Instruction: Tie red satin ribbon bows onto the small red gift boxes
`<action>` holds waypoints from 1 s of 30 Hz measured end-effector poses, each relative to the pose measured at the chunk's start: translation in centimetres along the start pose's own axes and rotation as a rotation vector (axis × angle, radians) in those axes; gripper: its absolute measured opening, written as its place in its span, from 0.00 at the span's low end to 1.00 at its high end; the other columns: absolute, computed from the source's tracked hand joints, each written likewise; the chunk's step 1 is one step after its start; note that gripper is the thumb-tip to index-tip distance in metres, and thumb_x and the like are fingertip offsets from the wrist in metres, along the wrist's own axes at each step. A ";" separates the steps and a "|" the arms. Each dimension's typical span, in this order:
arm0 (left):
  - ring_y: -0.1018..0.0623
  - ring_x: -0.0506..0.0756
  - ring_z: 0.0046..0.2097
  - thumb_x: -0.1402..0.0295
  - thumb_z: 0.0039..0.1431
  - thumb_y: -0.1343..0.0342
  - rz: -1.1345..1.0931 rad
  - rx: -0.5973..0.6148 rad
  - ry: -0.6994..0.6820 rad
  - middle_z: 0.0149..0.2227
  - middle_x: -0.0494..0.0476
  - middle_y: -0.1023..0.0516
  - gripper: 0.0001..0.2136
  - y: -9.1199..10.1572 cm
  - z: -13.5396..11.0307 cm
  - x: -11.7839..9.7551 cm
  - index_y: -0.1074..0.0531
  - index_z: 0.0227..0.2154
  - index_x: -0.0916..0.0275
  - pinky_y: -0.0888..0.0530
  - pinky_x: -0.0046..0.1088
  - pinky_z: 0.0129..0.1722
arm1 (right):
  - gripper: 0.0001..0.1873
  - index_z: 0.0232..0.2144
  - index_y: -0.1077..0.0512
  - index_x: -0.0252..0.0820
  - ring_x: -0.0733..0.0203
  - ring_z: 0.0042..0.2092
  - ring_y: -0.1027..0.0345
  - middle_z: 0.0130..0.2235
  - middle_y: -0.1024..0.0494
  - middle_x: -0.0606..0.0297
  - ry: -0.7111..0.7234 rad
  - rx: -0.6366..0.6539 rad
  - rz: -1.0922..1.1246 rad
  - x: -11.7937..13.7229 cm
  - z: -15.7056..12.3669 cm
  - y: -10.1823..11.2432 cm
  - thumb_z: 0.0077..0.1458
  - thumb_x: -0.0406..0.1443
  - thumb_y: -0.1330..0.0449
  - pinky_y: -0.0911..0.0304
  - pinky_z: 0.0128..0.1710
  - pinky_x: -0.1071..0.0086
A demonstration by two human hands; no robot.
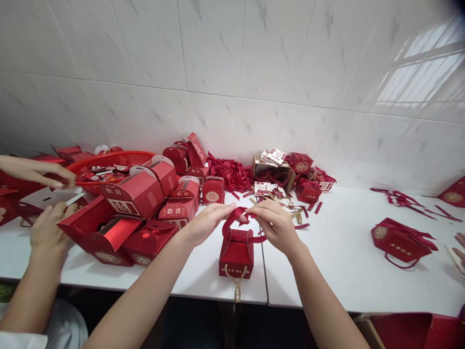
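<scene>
- Crowding ten o'clock from the small box: stacked boxes, red basket.
- Ribbon heap at twelve, another box at three.
- The small box sits at six o'clock below left hand and right hand, both pinching its ribbon.

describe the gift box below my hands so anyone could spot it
On the white tabletop, find the dark seam. Left of it, below your left hand and right hand, stands a red gift box topped with red ribbon. Unlike the gift boxes stacked farther left, it has a twisted tan cord down its front.
</scene>
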State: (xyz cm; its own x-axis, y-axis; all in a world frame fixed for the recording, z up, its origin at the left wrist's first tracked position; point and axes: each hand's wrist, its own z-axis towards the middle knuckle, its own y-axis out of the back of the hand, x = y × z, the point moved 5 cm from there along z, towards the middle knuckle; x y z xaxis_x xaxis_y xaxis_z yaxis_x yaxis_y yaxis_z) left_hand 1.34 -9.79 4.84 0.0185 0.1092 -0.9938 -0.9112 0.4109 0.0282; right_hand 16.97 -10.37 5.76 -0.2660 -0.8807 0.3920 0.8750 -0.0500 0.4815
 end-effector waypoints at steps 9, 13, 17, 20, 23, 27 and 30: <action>0.23 0.58 0.42 0.62 0.59 0.51 0.987 -0.671 -0.195 0.37 0.58 0.19 0.13 4.8 -5.8 1.7 0.23 0.32 0.62 0.32 0.35 0.46 | 0.10 0.30 0.25 0.40 0.58 0.36 0.31 0.33 0.25 0.60 -0.488 -0.521 -0.076 -3.4 -7.7 3.0 0.56 0.39 0.43 0.35 0.37 0.64; 0.23 0.64 0.41 0.67 0.57 0.54 1.264 -0.816 0.162 0.36 0.64 0.19 0.13 8.9 -9.6 5.9 0.24 0.31 0.64 0.33 0.41 0.41 | 0.16 0.24 0.27 0.39 0.56 0.31 0.31 0.28 0.24 0.60 -0.803 -0.477 -0.259 -7.0 -15.3 4.8 0.52 0.45 0.42 0.35 0.31 0.65; 0.26 0.66 0.44 0.68 0.58 0.54 1.461 -0.825 0.205 0.36 0.64 0.20 0.13 8.8 -10.8 6.3 0.24 0.30 0.63 0.39 0.49 0.45 | 0.15 0.27 0.25 0.43 0.49 0.37 0.29 0.34 0.22 0.57 -0.874 -0.330 -0.335 -8.6 -18.6 4.7 0.51 0.47 0.41 0.33 0.34 0.60; 0.34 0.70 0.54 0.67 0.56 0.50 1.515 -0.888 0.020 0.45 0.64 0.25 0.09 6.8 -9.9 5.2 0.25 0.28 0.61 0.45 0.55 0.51 | 0.21 0.43 0.27 0.42 0.44 0.50 0.34 0.47 0.28 0.51 -0.797 -0.413 -0.449 -7.7 -17.3 4.3 0.51 0.47 0.41 0.36 0.47 0.54; 0.37 0.66 0.56 0.67 0.56 0.48 1.331 -0.788 -0.187 0.51 0.63 0.31 0.06 4.8 -7.7 5.7 0.28 0.35 0.59 0.43 0.51 0.54 | 0.20 0.47 0.31 0.41 0.48 0.52 0.36 0.48 0.29 0.51 -0.716 -0.350 -0.350 -6.4 -14.4 2.3 0.57 0.44 0.46 0.39 0.52 0.53; 0.32 0.59 0.50 0.66 0.56 0.47 0.897 -0.445 -0.263 0.45 0.60 0.31 0.10 2.7 -4.3 8.9 0.34 0.41 0.59 0.34 0.40 0.51 | 0.15 0.44 0.30 0.41 0.53 0.48 0.32 0.45 0.25 0.54 -0.676 -0.082 -0.076 -5.4 -11.6 -2.1 0.60 0.42 0.49 0.37 0.49 0.57; 0.29 0.55 0.43 0.67 0.54 0.46 0.656 -0.403 -0.213 0.40 0.57 0.33 0.09 2.0 -3.0 10.9 0.37 0.38 0.60 0.30 0.33 0.44 | 0.18 0.49 0.33 0.41 0.56 0.42 0.30 0.40 0.26 0.57 -0.699 0.006 0.039 -5.3 -10.9 -4.6 0.59 0.42 0.48 0.33 0.40 0.64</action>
State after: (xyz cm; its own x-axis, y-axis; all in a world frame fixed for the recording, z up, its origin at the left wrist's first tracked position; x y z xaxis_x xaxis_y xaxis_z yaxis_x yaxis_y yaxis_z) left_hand -1.49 -10.46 -6.25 -0.5315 0.4027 -0.7453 -0.8416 -0.1510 0.5186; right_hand 18.75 -10.58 -7.14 -0.4340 -0.3722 0.8204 0.8875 -0.0201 0.4604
